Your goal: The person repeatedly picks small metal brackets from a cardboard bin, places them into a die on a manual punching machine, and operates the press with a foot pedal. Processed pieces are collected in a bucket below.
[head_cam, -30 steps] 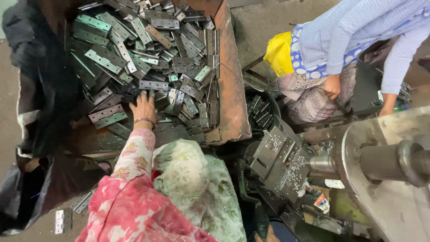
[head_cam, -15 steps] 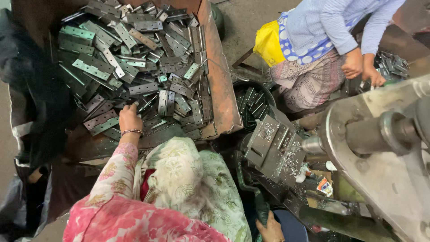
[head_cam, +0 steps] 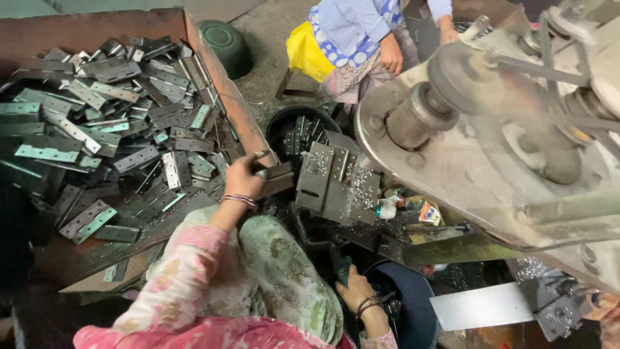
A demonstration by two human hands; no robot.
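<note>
Gripping a flat grey metal plate (head_cam: 279,178) in our left hand (head_cam: 243,176), fingers curled tight around one end, we hold it just past the right rim of a rusty brown metal bin (head_cam: 223,84). Bangles ring that wrist, and a pink floral sleeve runs back toward us. Behind the hand, the bin is heaped with dull steel hinge plates (head_cam: 116,129), long and rectangular, some tinted green, lying at every angle. Our right hand (head_cam: 354,291) sits low by the rim of a dark round tub (head_cam: 413,304), loosely curled; we cannot tell whether it holds anything. Right of the held plate a punched steel block (head_cam: 326,181) juts from a grimy press machine (head_cam: 491,136). Beyond, another person (head_cam: 361,32) in blue crouches near a yellow bag.
</note>
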